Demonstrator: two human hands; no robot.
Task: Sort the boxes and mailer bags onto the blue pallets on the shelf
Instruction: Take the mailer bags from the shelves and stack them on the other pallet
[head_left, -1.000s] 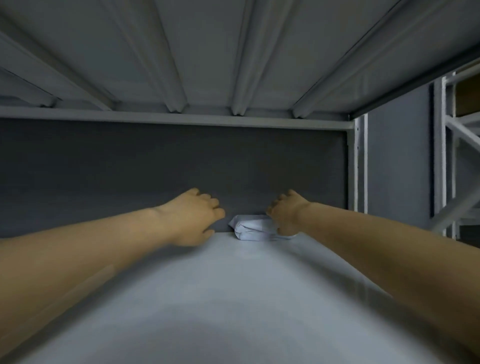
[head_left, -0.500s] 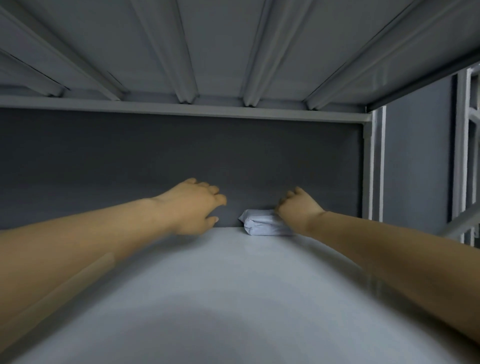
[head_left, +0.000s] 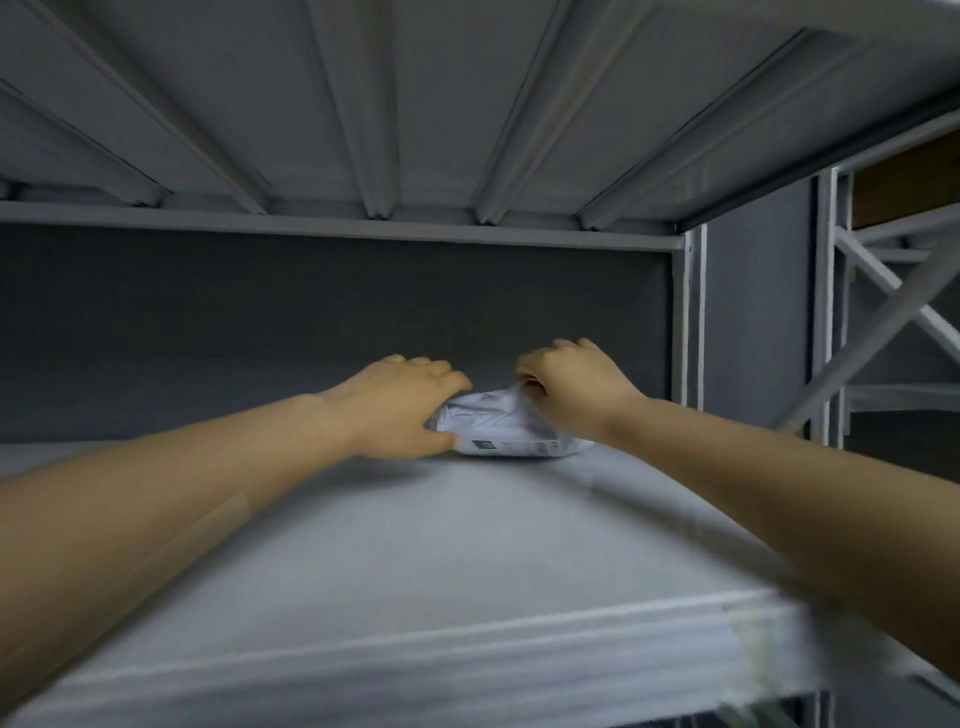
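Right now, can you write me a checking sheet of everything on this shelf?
Surface: grey shelf board; the bag lies near its back.
Job's things: one white mailer bag with a label facing front; no boxes or blue pallets in view.
Clutter: nothing seen.
Hands: left hand grips the bag's left end; right hand pinches its upper right part.
Cables: nothing seen.
Surroundings: dark back wall, ribbed shelf underside above, white rack frame at right.

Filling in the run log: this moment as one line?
phase: grasp | left hand: grips mailer bag at left end | right hand: pinches its top right | bag: lying on shelf, near back wall
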